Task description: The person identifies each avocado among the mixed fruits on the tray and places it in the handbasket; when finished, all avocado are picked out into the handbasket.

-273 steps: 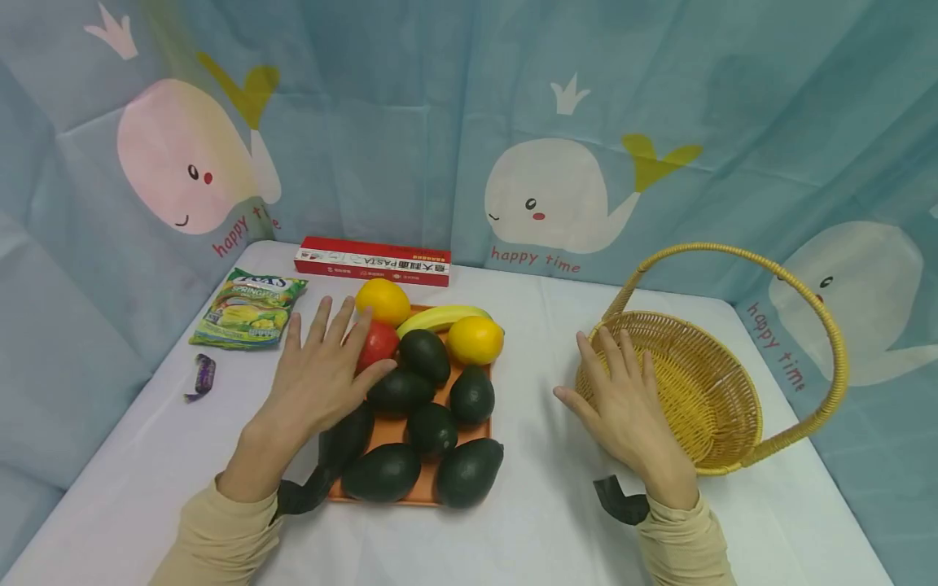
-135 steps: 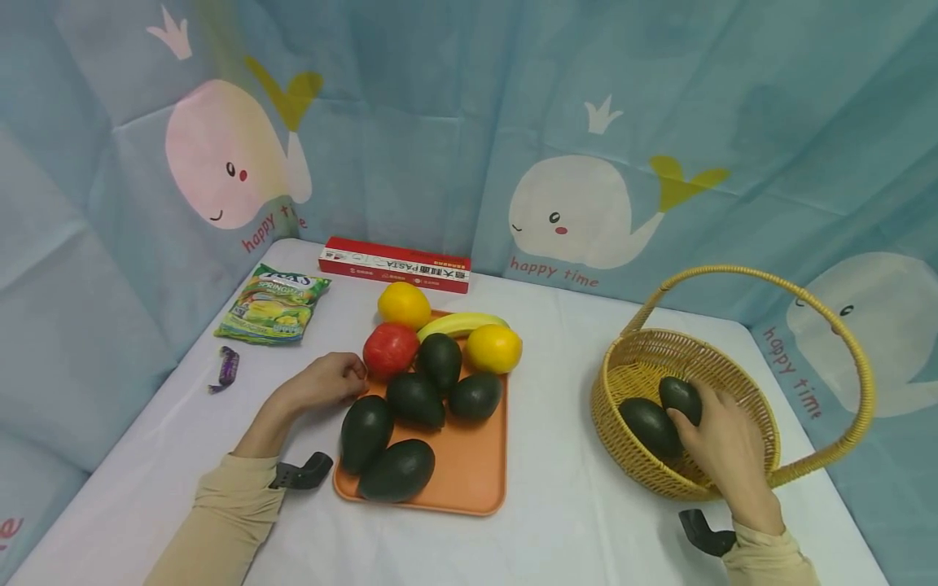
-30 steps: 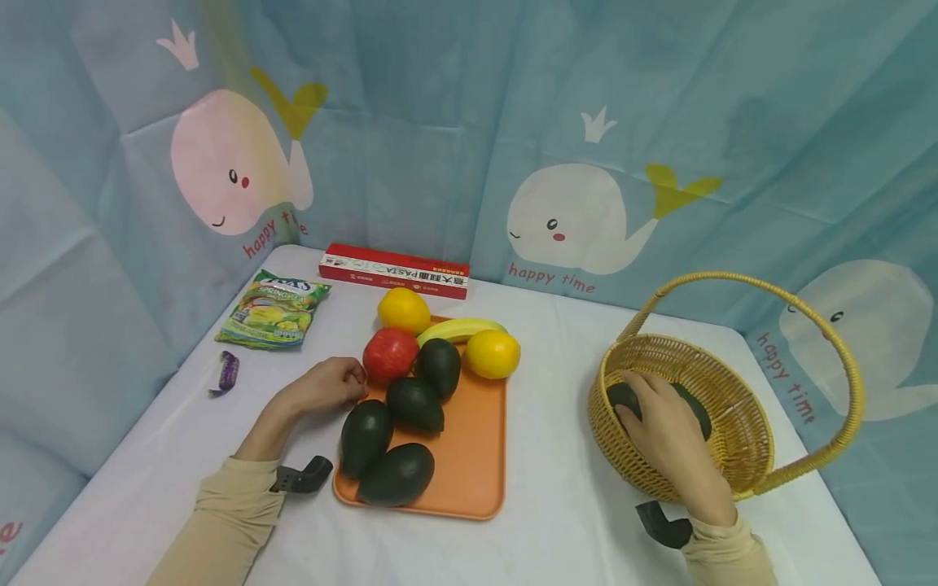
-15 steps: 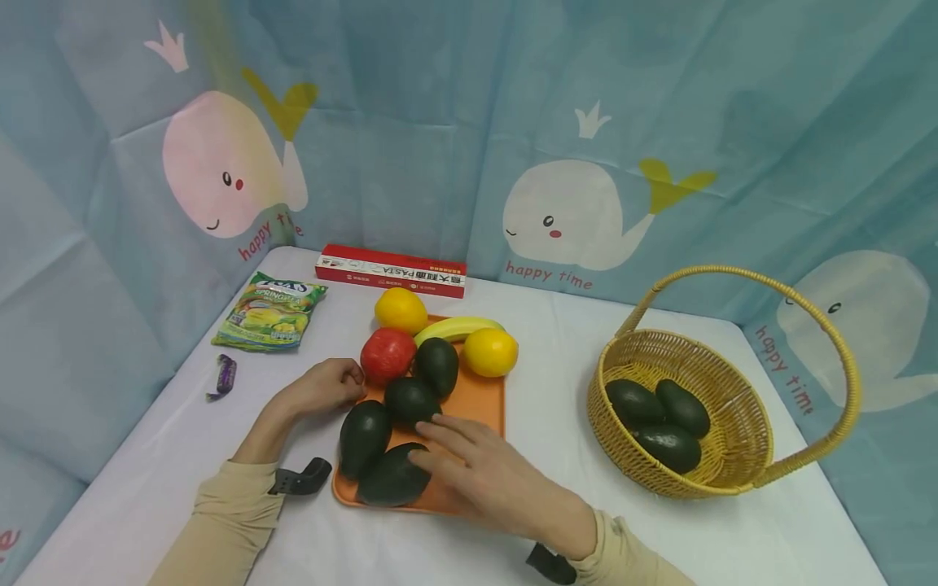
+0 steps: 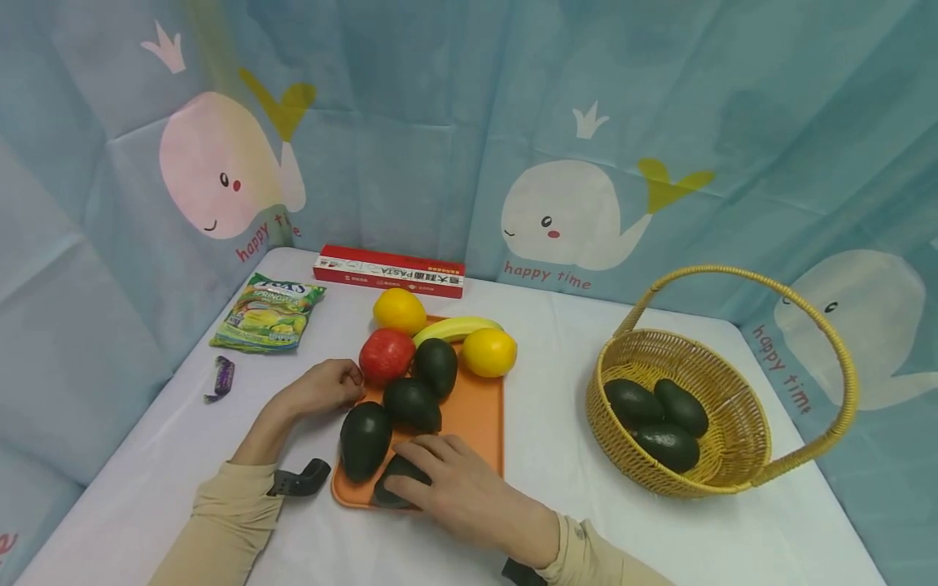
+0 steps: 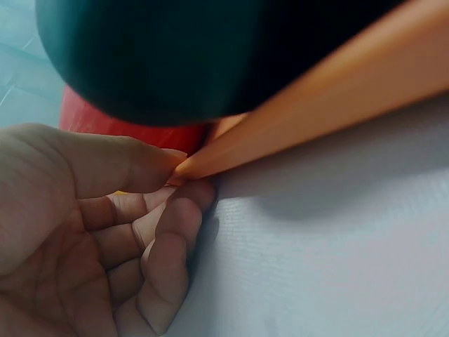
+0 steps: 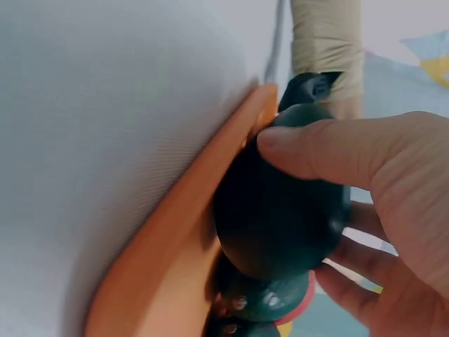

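Note:
At the near side of the orange tray (image 5: 476, 415), my right hand (image 5: 469, 492) grips a dark green avocado (image 7: 280, 203), thumb on one side and fingers on the other. My left hand (image 5: 322, 389) pinches the tray's left rim between thumb and forefinger, which the left wrist view shows closely. Other avocados on the tray are one at the left (image 5: 365, 442), one in the middle (image 5: 412, 404) and one farther back (image 5: 436, 368). Behind them lie a red pomegranate-like fruit (image 5: 386, 356), a banana (image 5: 458, 328), a lemon (image 5: 489, 352) and another yellow fruit (image 5: 399, 311).
A wicker basket (image 5: 604, 407) with a tall handle stands at the right, holding three avocados (image 5: 667, 447). A red pasta box (image 5: 388, 271) lies at the back. A green snack packet (image 5: 267, 313) and a purple-wrapped candy (image 5: 220, 379) are at the left.
My right hand has let go of a third avocado in the basket, swung left to the tray and taken hold of the nearest avocado there. The left hand has stayed on the rim.

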Demonstrator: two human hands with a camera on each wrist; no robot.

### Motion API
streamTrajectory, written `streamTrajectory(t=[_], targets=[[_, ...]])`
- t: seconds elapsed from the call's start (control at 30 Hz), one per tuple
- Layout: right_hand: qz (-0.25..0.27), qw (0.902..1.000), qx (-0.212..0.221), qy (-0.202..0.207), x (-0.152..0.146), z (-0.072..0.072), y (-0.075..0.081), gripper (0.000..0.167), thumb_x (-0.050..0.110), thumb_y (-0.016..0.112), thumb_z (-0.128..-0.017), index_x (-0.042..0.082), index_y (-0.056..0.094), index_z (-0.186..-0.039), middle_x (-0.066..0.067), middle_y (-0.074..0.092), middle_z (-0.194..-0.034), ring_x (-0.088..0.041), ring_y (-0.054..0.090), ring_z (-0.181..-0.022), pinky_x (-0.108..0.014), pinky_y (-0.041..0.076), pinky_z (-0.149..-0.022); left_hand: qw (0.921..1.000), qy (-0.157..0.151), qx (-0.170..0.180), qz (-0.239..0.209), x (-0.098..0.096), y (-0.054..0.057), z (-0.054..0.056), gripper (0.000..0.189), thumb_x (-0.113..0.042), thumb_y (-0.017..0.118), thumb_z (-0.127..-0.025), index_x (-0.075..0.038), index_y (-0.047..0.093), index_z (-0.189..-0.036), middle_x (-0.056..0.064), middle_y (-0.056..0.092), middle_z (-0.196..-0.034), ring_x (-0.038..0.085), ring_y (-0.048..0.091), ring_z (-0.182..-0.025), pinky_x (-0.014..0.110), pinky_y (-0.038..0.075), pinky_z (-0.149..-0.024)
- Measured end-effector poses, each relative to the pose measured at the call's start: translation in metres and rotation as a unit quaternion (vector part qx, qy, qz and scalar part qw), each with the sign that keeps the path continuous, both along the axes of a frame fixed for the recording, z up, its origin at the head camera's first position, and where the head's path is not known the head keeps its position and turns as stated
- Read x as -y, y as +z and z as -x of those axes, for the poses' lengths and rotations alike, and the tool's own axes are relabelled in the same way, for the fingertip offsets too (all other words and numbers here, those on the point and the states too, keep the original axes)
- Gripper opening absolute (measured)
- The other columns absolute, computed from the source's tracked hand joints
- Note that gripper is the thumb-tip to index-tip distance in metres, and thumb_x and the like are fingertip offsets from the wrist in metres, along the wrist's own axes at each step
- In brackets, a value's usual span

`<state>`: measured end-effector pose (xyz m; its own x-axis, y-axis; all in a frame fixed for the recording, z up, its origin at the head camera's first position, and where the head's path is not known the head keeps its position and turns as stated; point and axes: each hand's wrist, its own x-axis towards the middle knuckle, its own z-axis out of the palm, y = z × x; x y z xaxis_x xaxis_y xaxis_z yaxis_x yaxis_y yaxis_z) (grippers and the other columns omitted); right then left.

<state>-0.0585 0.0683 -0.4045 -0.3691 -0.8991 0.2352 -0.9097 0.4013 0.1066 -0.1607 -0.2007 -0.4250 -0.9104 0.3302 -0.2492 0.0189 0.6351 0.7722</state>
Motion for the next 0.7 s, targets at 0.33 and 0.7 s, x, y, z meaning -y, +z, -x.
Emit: streamTrajectory(t=[0.33, 0.7], targets=[[0.078, 0.9953, 0.033, -0.047, -0.023, 0.006, 0.013, 0.066, 0.036, 0.083, -0.075, 0.025, 0.053, -0.134, 0.005, 0.060, -0.125, -0.014, 0.054, -0.115, -0.032, 0.044, -0.097, 1.0000, 0.004, 0.000, -0.008, 0.000, -0.003, -0.001, 0.013, -0.008, 0.060, -0.084, 0.002, 0.057, -0.093, 0.005, 0.061, -0.072, 0.014, 0.053, -0.064, 0.028, 0.044, -0.061], [0.296, 0.9235, -0.010, -0.244, -0.138, 0.040, 0.060, 0.064, 0.016, 0.080, -0.073, 0.005, 0.056, -0.132, -0.015, 0.062, -0.124, -0.030, 0.058, -0.110, -0.043, 0.043, -0.090, 0.9998, 0.014, 0.017, -0.001, -0.002, 0.001, -0.001, 0.015, -0.010, 0.061, -0.086, 0.003, 0.057, -0.095, 0.006, 0.060, -0.074, 0.015, 0.053, -0.065, 0.028, 0.044, -0.062]])
